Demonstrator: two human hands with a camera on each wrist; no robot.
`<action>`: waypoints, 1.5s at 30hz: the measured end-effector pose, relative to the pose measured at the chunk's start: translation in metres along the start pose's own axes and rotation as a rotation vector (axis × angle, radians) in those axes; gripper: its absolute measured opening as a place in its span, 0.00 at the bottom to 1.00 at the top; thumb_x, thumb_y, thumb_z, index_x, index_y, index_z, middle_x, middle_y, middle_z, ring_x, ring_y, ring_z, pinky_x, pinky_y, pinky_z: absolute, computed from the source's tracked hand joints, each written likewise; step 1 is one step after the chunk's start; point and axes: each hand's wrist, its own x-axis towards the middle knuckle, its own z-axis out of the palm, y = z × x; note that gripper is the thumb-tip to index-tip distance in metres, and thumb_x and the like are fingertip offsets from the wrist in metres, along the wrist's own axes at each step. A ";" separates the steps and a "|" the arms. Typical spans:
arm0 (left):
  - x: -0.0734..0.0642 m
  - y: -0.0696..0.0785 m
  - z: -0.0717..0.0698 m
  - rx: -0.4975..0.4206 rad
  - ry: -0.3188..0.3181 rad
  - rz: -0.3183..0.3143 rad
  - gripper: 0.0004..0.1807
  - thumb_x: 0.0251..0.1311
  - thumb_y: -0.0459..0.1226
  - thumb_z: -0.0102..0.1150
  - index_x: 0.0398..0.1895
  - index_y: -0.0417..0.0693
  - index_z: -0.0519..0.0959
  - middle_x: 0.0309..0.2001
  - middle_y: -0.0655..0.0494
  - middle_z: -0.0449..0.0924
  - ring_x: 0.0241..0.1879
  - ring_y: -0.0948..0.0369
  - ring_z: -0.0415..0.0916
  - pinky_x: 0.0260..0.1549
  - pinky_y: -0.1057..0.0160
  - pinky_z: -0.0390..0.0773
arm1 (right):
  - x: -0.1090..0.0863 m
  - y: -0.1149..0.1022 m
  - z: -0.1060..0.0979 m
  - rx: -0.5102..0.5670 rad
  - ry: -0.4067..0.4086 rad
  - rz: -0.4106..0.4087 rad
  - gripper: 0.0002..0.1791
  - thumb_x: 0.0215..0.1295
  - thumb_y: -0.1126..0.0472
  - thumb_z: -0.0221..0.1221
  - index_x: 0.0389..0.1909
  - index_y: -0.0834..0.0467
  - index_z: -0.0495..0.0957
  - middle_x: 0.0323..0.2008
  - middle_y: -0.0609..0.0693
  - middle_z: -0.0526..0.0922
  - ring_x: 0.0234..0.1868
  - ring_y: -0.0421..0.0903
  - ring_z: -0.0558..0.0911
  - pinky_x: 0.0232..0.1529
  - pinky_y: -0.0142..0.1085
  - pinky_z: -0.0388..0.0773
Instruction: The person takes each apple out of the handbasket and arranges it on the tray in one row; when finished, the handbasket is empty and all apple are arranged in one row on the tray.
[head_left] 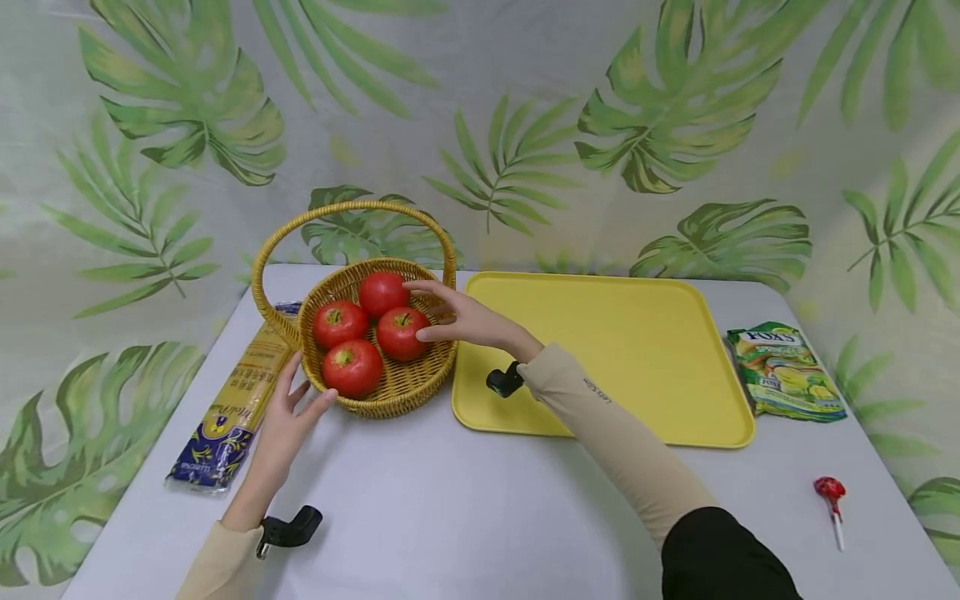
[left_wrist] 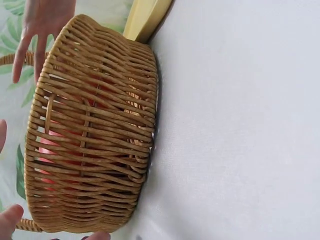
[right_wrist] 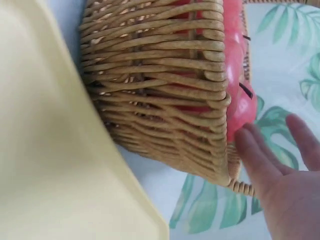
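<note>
A wicker basket with a tall arched handle stands at the back left, with several red apples inside. Over its right rim reaches my right hand, fingers spread and loosely bent beside the right-hand apple. In the right wrist view, the fingertips of that hand come right up to an apple at the rim. My left hand is at the basket's front left side, thumb and fingers apart around its outer edge. The left wrist view shows the woven side close up.
A yellow tray lies right of the basket, under my right forearm. Left of it, partly behind my left hand, is a spaghetti packet. A green candy bag and a red lollipop lie at the far right. A leaf-patterned cloth hangs behind.
</note>
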 end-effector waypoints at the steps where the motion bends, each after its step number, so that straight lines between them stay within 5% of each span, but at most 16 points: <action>1: 0.002 -0.001 0.000 -0.003 -0.015 -0.014 0.45 0.66 0.43 0.57 0.77 0.61 0.39 0.76 0.50 0.31 0.70 0.39 0.45 0.60 0.40 0.61 | 0.004 0.001 0.001 -0.002 -0.014 0.014 0.38 0.64 0.61 0.60 0.73 0.54 0.55 0.71 0.54 0.56 0.66 0.54 0.63 0.65 0.49 0.61; 11: 0.019 -0.006 0.000 -0.112 -0.082 -0.071 0.48 0.66 0.39 0.57 0.77 0.61 0.35 0.75 0.51 0.24 0.70 0.35 0.37 0.65 0.40 0.51 | 0.032 0.002 0.013 -0.080 -0.080 0.189 0.39 0.62 0.57 0.62 0.72 0.52 0.58 0.71 0.53 0.53 0.70 0.51 0.54 0.65 0.45 0.59; 29: 0.022 -0.010 0.001 -0.159 -0.127 -0.078 0.48 0.67 0.40 0.56 0.77 0.62 0.33 0.75 0.50 0.22 0.69 0.33 0.38 0.64 0.40 0.52 | 0.050 0.010 0.039 -0.065 -0.001 0.413 0.35 0.57 0.68 0.62 0.66 0.51 0.66 0.66 0.58 0.53 0.64 0.52 0.54 0.57 0.43 0.67; 39: 0.022 -0.009 0.000 -0.155 -0.134 -0.077 0.48 0.67 0.38 0.55 0.77 0.63 0.31 0.74 0.50 0.20 0.68 0.32 0.38 0.64 0.39 0.52 | 0.051 0.008 0.045 -0.193 0.094 0.380 0.32 0.56 0.66 0.65 0.63 0.51 0.69 0.60 0.60 0.61 0.61 0.53 0.59 0.56 0.43 0.69; 45: 0.024 -0.010 -0.001 -0.158 -0.141 -0.086 0.47 0.68 0.35 0.53 0.77 0.61 0.31 0.74 0.49 0.20 0.68 0.31 0.38 0.64 0.38 0.51 | 0.045 0.004 0.041 -0.254 0.097 0.285 0.34 0.55 0.62 0.68 0.64 0.50 0.68 0.57 0.58 0.65 0.57 0.51 0.65 0.54 0.42 0.71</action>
